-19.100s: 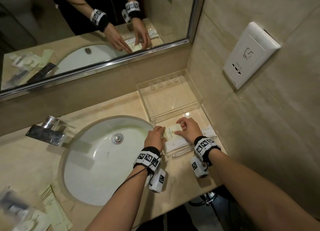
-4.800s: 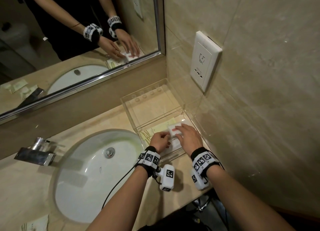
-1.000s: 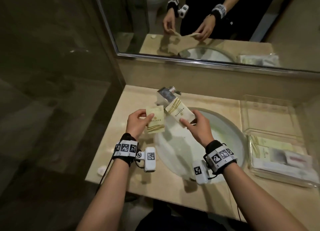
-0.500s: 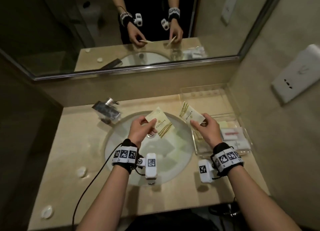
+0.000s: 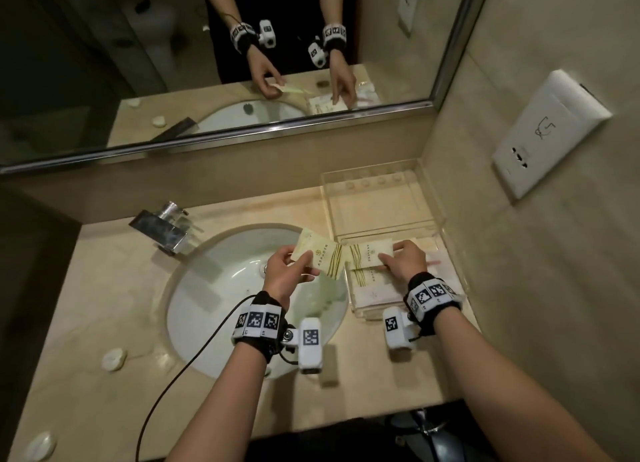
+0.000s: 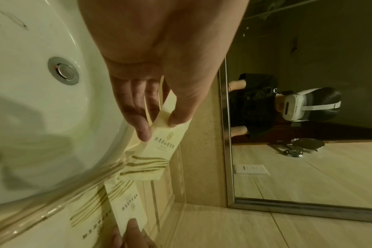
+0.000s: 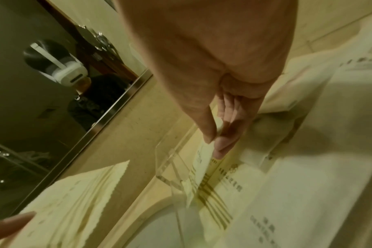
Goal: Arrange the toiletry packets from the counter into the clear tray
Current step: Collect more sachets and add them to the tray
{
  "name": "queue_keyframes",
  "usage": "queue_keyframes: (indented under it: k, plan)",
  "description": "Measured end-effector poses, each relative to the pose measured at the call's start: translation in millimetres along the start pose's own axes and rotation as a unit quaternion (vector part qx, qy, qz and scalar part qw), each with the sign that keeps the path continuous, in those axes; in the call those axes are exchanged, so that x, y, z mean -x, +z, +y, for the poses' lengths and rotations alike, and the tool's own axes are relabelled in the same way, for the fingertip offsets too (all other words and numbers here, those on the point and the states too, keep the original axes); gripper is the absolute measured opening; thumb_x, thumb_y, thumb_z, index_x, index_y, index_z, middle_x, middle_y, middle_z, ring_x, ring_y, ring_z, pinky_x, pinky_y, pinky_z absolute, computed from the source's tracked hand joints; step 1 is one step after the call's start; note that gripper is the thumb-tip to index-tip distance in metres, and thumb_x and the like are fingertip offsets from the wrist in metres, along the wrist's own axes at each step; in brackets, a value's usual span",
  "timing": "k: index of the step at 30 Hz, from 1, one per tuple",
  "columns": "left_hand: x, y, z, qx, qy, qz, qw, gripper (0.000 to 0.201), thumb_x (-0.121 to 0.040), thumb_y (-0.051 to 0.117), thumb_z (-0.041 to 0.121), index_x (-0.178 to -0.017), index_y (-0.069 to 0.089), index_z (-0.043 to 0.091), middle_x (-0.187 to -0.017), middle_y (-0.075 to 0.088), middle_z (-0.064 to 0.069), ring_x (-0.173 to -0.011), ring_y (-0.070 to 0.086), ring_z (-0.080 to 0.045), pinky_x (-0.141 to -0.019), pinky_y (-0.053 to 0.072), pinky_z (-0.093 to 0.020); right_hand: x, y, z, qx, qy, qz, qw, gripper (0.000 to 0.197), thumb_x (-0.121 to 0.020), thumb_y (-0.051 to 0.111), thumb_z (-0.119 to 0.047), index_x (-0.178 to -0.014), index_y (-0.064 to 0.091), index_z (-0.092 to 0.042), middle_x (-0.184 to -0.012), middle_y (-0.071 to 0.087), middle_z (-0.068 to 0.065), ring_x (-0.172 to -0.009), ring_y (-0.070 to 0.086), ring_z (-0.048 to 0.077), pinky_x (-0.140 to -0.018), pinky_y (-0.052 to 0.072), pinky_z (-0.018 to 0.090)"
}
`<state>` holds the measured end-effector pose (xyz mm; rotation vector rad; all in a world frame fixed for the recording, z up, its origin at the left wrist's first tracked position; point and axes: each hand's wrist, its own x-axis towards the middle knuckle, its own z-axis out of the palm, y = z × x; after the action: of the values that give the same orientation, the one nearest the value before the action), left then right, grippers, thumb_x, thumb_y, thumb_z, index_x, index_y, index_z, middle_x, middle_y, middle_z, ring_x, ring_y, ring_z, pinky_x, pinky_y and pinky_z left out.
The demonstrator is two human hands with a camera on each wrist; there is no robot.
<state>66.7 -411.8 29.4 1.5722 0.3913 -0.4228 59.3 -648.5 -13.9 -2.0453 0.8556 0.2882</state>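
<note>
Cream packets, two in play. Head view: left hand [image 5: 282,274] pinches one packet [image 5: 317,259] over the basin [image 5: 214,309]; right hand [image 5: 403,262] lowers a second packet [image 5: 369,255] into the tray [image 5: 367,314] on the worktop [image 5: 104,288]. Risk: a loosened pinch drops the first into the basin.
Left wrist view: thumb and fingers [image 6: 141,125] clamp the packet's end only; little hold.
Right wrist view: fingers [image 7: 220,147] grasp the second packet at the tray wall; it could snag there.
</note>
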Motion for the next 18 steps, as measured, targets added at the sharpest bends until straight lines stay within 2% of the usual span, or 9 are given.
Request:
queue_keyframes:
  k: [1,4,5,7,9,12,14,16,18]
  plan:
    - [0,0,-1,0.001,0.0,0.005,1.0,0.028,-0.091,0.062,0.011,-0.115,0.055,-0.002,-0.11,0.066,-0.025,-0.064,0.068,-0.02,-0.058,0.057,-0.023,-2,2,-1,0.005,-0.005,0.001,1.0,0.042,-0.086,0.073,-0.017,-0.12,0.054,-0.001,-0.122,0.062,0.017,-0.106,0.063,0.03,-0.077,0.044,0.025]
    - [1,-2,-3,0.003,0.002,0.016,1.0,0.026,-0.091,0.061,0.011,-0.113,0.055,-0.002,-0.11,0.066,-0.025,-0.064,0.068,-0.02,-0.059,0.058,-0.023,1,5,-3,0.046,-0.051,0.014,0.998,0.047,-0.086,0.074,-0.019,-0.119,0.046,0.0,-0.114,0.062,0.014,-0.071,0.064,0.019,-0.061,0.047,0.027]
    - [1,-3,-4,0.005,0.003,0.02,1.0,0.025,-0.091,0.061,0.011,-0.112,0.056,-0.002,-0.109,0.067,-0.025,-0.064,0.068,-0.02,-0.06,0.059,-0.023,2,6,-3,0.087,-0.071,0.029,0.993,0.051,-0.086,0.074,-0.023,-0.12,0.044,-0.001,-0.112,0.064,0.016,-0.071,0.063,0.02,-0.063,0.048,0.03]
    - [2,-5,-7,0.009,0.004,0.027,1.0,0.024,-0.091,0.061,0.01,-0.111,0.056,-0.002,-0.109,0.067,-0.025,-0.064,0.068,-0.02,-0.062,0.059,-0.024,3,6,-1,0.17,-0.108,0.064,0.977,0.059,-0.083,0.075,-0.035,-0.12,0.042,-0.005,-0.108,0.067,0.016,-0.087,0.067,0.033,-0.07,0.049,0.037]
    - [3,-7,-9,0.014,0.003,0.033,0.999,0.025,-0.091,0.061,0.01,-0.113,0.056,-0.002,-0.109,0.066,-0.025,-0.065,0.068,-0.021,-0.064,0.059,-0.024,2,7,2,0.198,-0.127,0.083,0.968,0.061,-0.081,0.075,-0.043,-0.118,0.042,-0.007,-0.107,0.066,0.014,-0.092,0.066,0.036,-0.072,0.049,0.04]
    - [4,-8,-12,0.021,0.003,0.04,0.999,0.025,-0.091,0.061,0.01,-0.113,0.055,-0.001,-0.108,0.067,-0.024,-0.064,0.068,-0.022,-0.063,0.059,-0.023,2,8,7,0.176,-0.177,0.081,0.965,0.05,-0.079,0.077,-0.043,-0.106,0.046,-0.014,-0.103,0.061,0.005,-0.086,0.062,0.029,-0.071,0.05,0.038]
    - [4,-8,-13,0.023,0.004,0.041,0.999,0.024,-0.091,0.061,0.01,-0.112,0.056,0.0,-0.108,0.067,-0.023,-0.063,0.069,-0.021,-0.062,0.059,-0.022,2,9,11,0.171,-0.228,0.04,0.958,0.045,-0.073,0.082,-0.039,-0.096,0.047,-0.021,-0.098,0.055,-0.004,-0.082,0.057,0.018,-0.069,0.049,0.035]
    - [4,-7,-14,0.03,0.004,0.044,0.999,0.025,-0.091,0.062,0.01,-0.113,0.056,0.0,-0.107,0.068,-0.023,-0.063,0.068,-0.021,-0.062,0.059,-0.023,1,11,15,0.196,-0.259,-0.012,0.946,0.043,-0.069,0.086,-0.033,-0.093,0.051,-0.022,-0.096,0.049,-0.007,-0.082,0.054,0.014,-0.069,0.047,0.031]
    - [5,-7,-15,0.032,0.004,0.046,0.998,0.026,-0.091,0.062,0.01,-0.114,0.056,0.0,-0.107,0.068,-0.023,-0.063,0.068,-0.021,-0.064,0.06,-0.024,-1,14,17,0.201,-0.276,-0.033,0.939,0.037,-0.073,0.084,-0.024,-0.095,0.055,-0.02,-0.099,0.047,-0.006,-0.082,0.053,0.013,-0.074,0.05,0.031]
